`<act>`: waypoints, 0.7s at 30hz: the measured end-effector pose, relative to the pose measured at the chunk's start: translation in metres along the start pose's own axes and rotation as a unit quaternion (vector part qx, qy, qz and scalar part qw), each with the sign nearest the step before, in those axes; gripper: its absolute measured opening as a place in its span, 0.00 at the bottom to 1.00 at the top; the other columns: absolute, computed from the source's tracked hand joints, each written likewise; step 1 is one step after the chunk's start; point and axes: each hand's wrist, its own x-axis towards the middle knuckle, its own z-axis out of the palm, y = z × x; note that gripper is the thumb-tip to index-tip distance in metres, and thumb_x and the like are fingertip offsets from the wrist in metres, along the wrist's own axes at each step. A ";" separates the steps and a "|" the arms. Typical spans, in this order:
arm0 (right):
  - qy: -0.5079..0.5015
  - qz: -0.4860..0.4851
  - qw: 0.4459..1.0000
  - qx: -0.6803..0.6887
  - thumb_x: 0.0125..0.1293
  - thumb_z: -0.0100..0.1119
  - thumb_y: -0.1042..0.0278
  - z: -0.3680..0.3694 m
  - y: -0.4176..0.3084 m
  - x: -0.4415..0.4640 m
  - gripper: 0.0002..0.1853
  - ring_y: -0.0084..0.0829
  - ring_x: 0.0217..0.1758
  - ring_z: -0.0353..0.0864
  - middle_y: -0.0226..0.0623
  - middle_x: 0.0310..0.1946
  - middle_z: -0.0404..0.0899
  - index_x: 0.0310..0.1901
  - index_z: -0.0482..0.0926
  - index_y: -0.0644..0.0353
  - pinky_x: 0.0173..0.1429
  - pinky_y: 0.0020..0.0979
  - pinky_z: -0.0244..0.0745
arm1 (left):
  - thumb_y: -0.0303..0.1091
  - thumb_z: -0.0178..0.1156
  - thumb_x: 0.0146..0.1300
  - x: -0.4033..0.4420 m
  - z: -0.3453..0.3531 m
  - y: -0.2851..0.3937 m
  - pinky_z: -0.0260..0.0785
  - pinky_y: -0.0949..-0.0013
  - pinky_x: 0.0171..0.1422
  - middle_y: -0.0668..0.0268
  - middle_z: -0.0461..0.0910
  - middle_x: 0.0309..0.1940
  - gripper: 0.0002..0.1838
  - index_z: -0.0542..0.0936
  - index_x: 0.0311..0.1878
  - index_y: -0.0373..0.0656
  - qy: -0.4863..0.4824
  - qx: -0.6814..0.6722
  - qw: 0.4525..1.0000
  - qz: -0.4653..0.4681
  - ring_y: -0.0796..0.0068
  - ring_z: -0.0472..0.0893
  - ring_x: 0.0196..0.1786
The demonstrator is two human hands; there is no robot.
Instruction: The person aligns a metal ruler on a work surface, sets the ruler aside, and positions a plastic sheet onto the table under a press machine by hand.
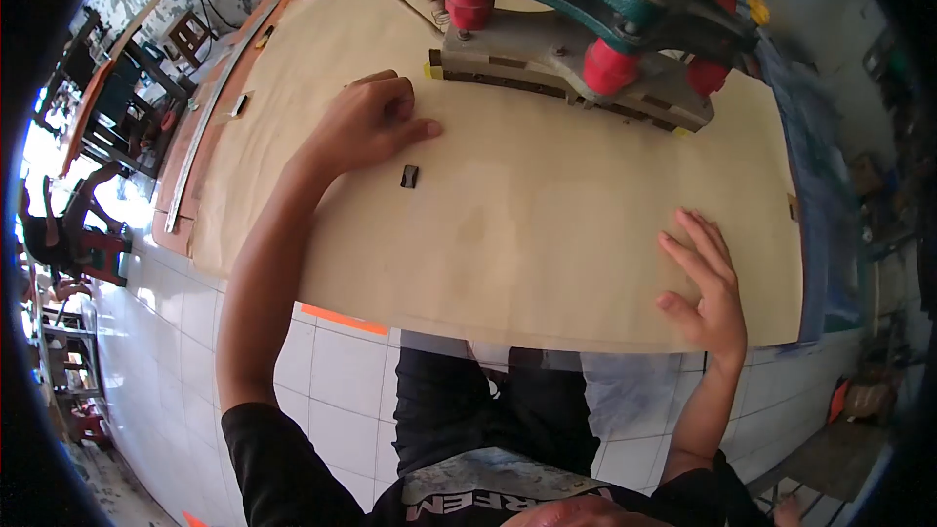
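A large tan sheet [527,215] lies over the table in front of me. My left hand [376,117] rests on its left part, fingers curled under and thumb stretched out to the right; whether anything is inside the fingers is hidden. Just below that hand is a small dark rectangular piece [409,177]. On the right part of the sheet, my right hand [708,283] lies with its fingers spread and nothing in it. Beyond both hands, a press-like machine [576,68] with a grey metal base, green arms and red knobs stands over the sheet's far edge.
A metal ruler [200,137] runs along the table's left edge, near another small dark piece [240,105]. Bluish plastic sheeting [820,205] hangs at the right. An orange strip [344,319] shows below the front edge. A person [68,224] sits far left.
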 end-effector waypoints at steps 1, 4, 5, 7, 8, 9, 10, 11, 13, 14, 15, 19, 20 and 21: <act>-0.002 -0.001 1.000 0.000 0.66 0.68 0.41 0.000 0.000 0.000 0.35 0.57 0.80 0.64 0.53 0.75 0.69 0.65 0.82 0.62 0.83 0.55 0.53 | 0.53 0.75 0.59 0.000 0.000 0.000 0.69 0.57 0.40 0.60 0.78 0.29 0.25 0.76 0.30 0.40 0.004 -0.001 1.000 0.001 0.59 0.77 0.33; 0.010 -0.014 1.000 0.001 0.67 0.68 0.44 0.000 -0.001 -0.001 0.34 0.56 0.79 0.66 0.54 0.74 0.70 0.65 0.82 0.63 0.82 0.51 0.56 | 0.54 0.75 0.58 0.000 0.001 -0.002 0.69 0.57 0.39 0.61 0.78 0.28 0.26 0.76 0.29 0.40 0.003 0.010 1.000 0.000 0.59 0.77 0.34; 0.011 -0.016 1.000 -0.002 0.67 0.68 0.44 0.000 0.000 -0.001 0.34 0.56 0.79 0.66 0.54 0.74 0.70 0.65 0.82 0.63 0.82 0.51 0.56 | 0.54 0.75 0.59 0.001 0.001 -0.004 0.69 0.57 0.39 0.60 0.78 0.28 0.26 0.76 0.29 0.40 0.002 0.013 1.000 0.006 0.59 0.77 0.33; 0.044 -0.013 0.998 0.041 0.70 0.68 0.48 -0.003 0.003 -0.006 0.31 0.54 0.77 0.70 0.54 0.72 0.74 0.65 0.81 0.64 0.80 0.47 0.61 | 0.54 0.75 0.59 0.003 0.000 -0.004 0.68 0.57 0.39 0.60 0.78 0.28 0.26 0.76 0.28 0.40 0.002 0.016 1.000 0.014 0.59 0.77 0.33; 0.047 -0.014 0.998 0.040 0.70 0.68 0.48 -0.010 0.004 -0.011 0.31 0.54 0.77 0.70 0.54 0.72 0.74 0.65 0.81 0.64 0.80 0.47 0.61 | 0.55 0.74 0.60 0.005 -0.002 -0.005 0.70 0.57 0.40 0.60 0.79 0.30 0.26 0.77 0.29 0.40 -0.017 0.028 0.999 0.026 0.59 0.78 0.34; 0.100 0.023 0.994 0.045 0.71 0.67 0.49 -0.021 0.008 -0.018 0.30 0.52 0.75 0.72 0.54 0.70 0.75 0.65 0.81 0.64 0.79 0.46 0.62 | 0.55 0.74 0.61 0.005 -0.003 -0.006 0.71 0.57 0.42 0.60 0.79 0.32 0.26 0.78 0.30 0.40 -0.037 0.040 0.998 0.036 0.59 0.79 0.36; 0.152 0.061 0.985 0.052 0.72 0.67 0.49 -0.031 0.016 -0.026 0.30 0.51 0.74 0.74 0.53 0.69 0.77 0.65 0.81 0.65 0.78 0.45 0.64 | 0.55 0.74 0.61 0.004 -0.007 -0.003 0.71 0.57 0.42 0.60 0.79 0.32 0.26 0.78 0.30 0.40 -0.036 0.041 0.998 0.037 0.59 0.79 0.36; 0.194 0.101 0.976 0.020 0.72 0.66 0.49 -0.041 0.032 -0.036 0.30 0.50 0.73 0.75 0.53 0.68 0.78 0.65 0.80 0.65 0.78 0.44 0.65 | 0.52 0.73 0.64 0.002 -0.013 0.001 0.73 0.59 0.46 0.59 0.79 0.35 0.23 0.79 0.34 0.39 -0.066 0.040 0.997 0.032 0.61 0.80 0.39; 0.230 0.195 0.953 -0.040 0.74 0.64 0.46 -0.068 0.075 -0.066 0.32 0.50 0.73 0.75 0.53 0.68 0.77 0.68 0.78 0.65 0.77 0.44 0.65 | 0.49 0.72 0.68 -0.004 -0.022 0.007 0.75 0.61 0.49 0.58 0.78 0.38 0.21 0.80 0.37 0.39 -0.099 0.038 0.994 0.026 0.62 0.80 0.42; 0.227 0.247 0.940 -0.067 0.74 0.62 0.43 -0.084 0.099 -0.083 0.34 0.51 0.74 0.74 0.54 0.69 0.76 0.70 0.76 0.64 0.78 0.45 0.65 | 0.48 0.71 0.69 -0.009 -0.026 0.008 0.75 0.60 0.57 0.56 0.79 0.45 0.20 0.81 0.44 0.38 -0.119 0.057 0.991 0.025 0.60 0.80 0.50; 0.210 0.330 0.912 -0.126 0.73 0.61 0.39 -0.097 0.122 -0.100 0.37 0.52 0.75 0.72 0.55 0.71 0.74 0.72 0.74 0.63 0.78 0.47 0.64 | 0.48 0.70 0.70 -0.014 -0.031 0.010 0.74 0.58 0.64 0.55 0.79 0.51 0.21 0.82 0.50 0.38 -0.138 0.076 0.987 0.026 0.57 0.80 0.57; 0.095 0.534 0.806 -0.237 0.69 0.60 0.29 -0.127 0.218 -0.182 0.47 0.55 0.79 0.67 0.55 0.76 0.67 0.77 0.68 0.59 0.78 0.51 0.63 | 0.46 0.69 0.70 -0.047 -0.039 0.030 0.65 0.52 0.77 0.52 0.74 0.69 0.27 0.78 0.64 0.39 -0.171 0.056 0.984 0.011 0.52 0.72 0.73; 0.097 0.538 0.803 -0.237 0.69 0.60 0.29 -0.128 0.214 -0.187 0.47 0.55 0.79 0.67 0.55 0.76 0.67 0.77 0.68 0.59 0.78 0.51 0.63 | 0.46 0.69 0.70 -0.055 -0.037 0.034 0.65 0.52 0.77 0.52 0.74 0.69 0.27 0.78 0.64 0.39 -0.173 0.056 0.983 0.017 0.52 0.72 0.73; 0.105 0.535 0.812 -0.208 0.67 0.63 0.31 -0.129 0.210 -0.192 0.46 0.55 0.78 0.68 0.55 0.75 0.69 0.75 0.71 0.60 0.77 0.50 0.64 | 0.46 0.69 0.70 -0.063 -0.034 0.036 0.63 0.53 0.80 0.52 0.71 0.72 0.28 0.77 0.66 0.39 -0.153 0.034 0.988 0.000 0.52 0.70 0.76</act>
